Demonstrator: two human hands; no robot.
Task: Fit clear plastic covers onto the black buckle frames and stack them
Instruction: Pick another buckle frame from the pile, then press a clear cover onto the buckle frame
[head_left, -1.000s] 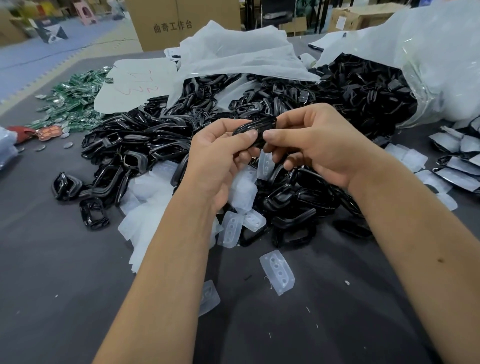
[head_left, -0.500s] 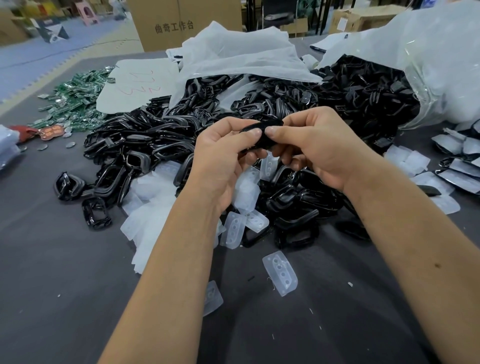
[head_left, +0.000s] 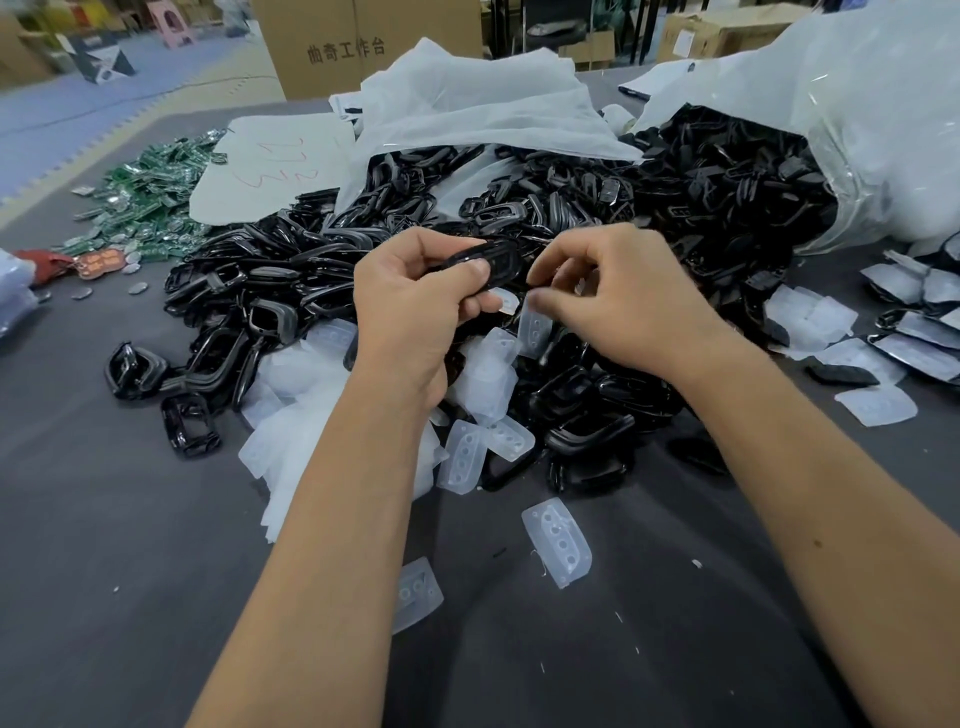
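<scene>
The left hand (head_left: 415, 296) grips a black buckle frame (head_left: 483, 262), its long axis running nine to three. The right hand (head_left: 618, 301), just beside at three o'clock, has curled fingers; whether they pinch anything cannot be told.

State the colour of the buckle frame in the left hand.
Glossy black buckle frame, seen in the head view.

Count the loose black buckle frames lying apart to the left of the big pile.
2: one buckle frame at far left, another buckle frame nearer the camera. Others may hide in the pile.
</scene>
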